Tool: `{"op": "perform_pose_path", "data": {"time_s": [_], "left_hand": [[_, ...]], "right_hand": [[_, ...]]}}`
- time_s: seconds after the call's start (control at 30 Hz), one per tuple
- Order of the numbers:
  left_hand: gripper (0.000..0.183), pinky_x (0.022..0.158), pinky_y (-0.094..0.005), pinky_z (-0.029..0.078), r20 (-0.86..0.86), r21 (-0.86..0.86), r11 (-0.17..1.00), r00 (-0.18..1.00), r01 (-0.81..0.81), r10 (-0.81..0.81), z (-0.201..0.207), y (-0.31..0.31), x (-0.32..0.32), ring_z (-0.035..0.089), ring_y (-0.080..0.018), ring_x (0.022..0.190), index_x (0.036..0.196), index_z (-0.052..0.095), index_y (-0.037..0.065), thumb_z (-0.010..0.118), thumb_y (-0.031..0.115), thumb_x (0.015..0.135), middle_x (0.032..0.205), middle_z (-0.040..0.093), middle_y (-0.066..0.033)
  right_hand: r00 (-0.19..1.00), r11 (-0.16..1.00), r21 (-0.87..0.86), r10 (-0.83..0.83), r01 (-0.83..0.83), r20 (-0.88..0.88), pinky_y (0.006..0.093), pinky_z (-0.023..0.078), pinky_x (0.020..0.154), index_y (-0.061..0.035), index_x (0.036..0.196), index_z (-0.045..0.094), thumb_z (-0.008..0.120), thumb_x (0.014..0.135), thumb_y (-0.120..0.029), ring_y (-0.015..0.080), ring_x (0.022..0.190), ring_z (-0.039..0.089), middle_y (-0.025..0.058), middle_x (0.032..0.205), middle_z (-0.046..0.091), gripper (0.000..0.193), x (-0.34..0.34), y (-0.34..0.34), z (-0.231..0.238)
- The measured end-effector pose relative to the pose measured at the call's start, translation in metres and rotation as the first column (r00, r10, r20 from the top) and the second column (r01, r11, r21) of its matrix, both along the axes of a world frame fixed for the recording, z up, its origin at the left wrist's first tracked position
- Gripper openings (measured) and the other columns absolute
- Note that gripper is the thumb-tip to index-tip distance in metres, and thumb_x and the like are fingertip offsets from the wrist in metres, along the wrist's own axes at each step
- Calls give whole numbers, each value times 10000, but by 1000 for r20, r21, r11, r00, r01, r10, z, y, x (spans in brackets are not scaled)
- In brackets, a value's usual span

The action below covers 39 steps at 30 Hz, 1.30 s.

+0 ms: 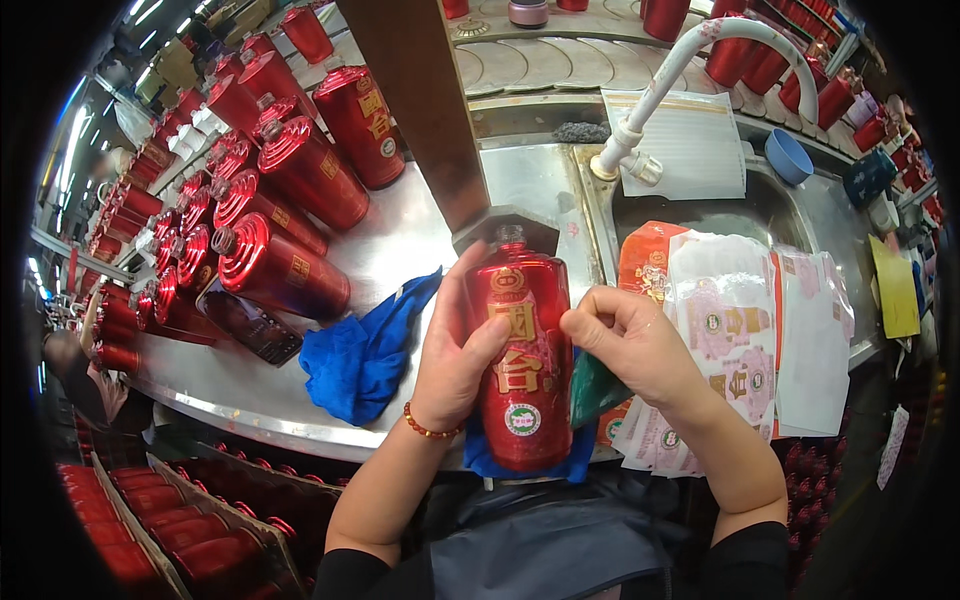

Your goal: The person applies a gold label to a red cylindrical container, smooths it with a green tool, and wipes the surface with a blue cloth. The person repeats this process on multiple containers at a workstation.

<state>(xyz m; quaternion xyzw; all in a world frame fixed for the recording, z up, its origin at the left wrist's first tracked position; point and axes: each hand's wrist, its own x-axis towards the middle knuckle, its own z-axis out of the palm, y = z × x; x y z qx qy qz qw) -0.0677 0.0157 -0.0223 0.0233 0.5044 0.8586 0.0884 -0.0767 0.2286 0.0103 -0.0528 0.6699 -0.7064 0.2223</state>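
Note:
A glossy red bottle point(520, 400) with gold characters and a round white-and-green emblem stands out in front of me, its dark threaded neck pointing away. My left hand point(450, 350) grips its left side, thumb lying across the front. Close to the bottle's upper right edge, my right hand point(645, 345) is closed, thumb and forefinger pinched together; whatever they hold is hidden. A green flat piece point(597, 385) shows just below that hand; whether it is held I cannot tell. Under the bottle's base lies blue cloth point(580, 462). Printed decal sheets point(725, 320) lie right of my right hand.
Many red bottles point(290, 265) crowd the metal table at left, beside a dark phone point(250, 322) and a crumpled blue cloth point(360, 360). A brown post point(415, 100) rises ahead. A white faucet point(690, 50) arches over the sink point(640, 212), near a blue bowl point(789, 157).

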Motion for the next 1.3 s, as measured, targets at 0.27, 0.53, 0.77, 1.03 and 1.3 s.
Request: {"op": "perform_pose_path", "data": {"time_s": [0.27, 0.53, 0.77, 1.03, 1.3], "left_hand": [[820, 1133, -372, 425, -2, -7, 1000, 1000, -8, 8, 3, 0, 1, 521, -220, 1340, 1593, 272, 13, 726, 208, 938, 1486, 485, -150], [816, 1126, -373, 430, -12, -6, 1000, 1000, -8, 8, 2, 1, 1, 529, -218, 1329, 1592, 269, 10, 720, 201, 940, 1470, 503, -150], [811, 1126, -368, 429, -3, -17, 1000, 1000, -2, 2, 2, 1, 0, 529, -219, 1330, 1596, 266, 15, 714, 192, 944, 1477, 499, -150], [949, 1159, -396, 395, -116, -96, 995, 993, 9, -20, -2, -8, 14, 460, -259, 1414, 1640, 111, 17, 722, 225, 944, 1559, 406, -183], [1321, 1252, -462, 189, -361, -655, 751, 907, -82, -216, -20, -36, 53, 219, -368, 1554, 1634, 60, -36, 870, 534, 759, 1663, 197, -270]], "right_hand": [[997, 992, -110, -52, 58, 52, 168, 359, 558, -100, 799, 551, 808, 933, -193, -19, 640, 462, -89, 720, 539, 305, 2, -6, -1], [996, 991, -130, -24, 35, 85, 171, 384, 577, -95, 826, 555, 814, 925, -165, -16, 661, 485, -82, 734, 557, 286, 1, -3, -6], [996, 990, -139, 7, 7, 94, 174, 406, 593, -87, 843, 564, 813, 925, -173, -4, 663, 501, -72, 745, 575, 275, 6, 0, -8], [960, 948, -154, -278, 277, 19, 217, 478, 770, -48, 1109, 662, 614, 1061, -350, 32, 855, 577, -32, 929, 644, 309, 2, 26, -10], [985, 979, -115, -171, 169, -10, 273, 561, 865, -4, 1244, 587, 697, 942, -13, 117, 983, 669, 60, 1098, 691, 322, 17, 20, 8]]}}
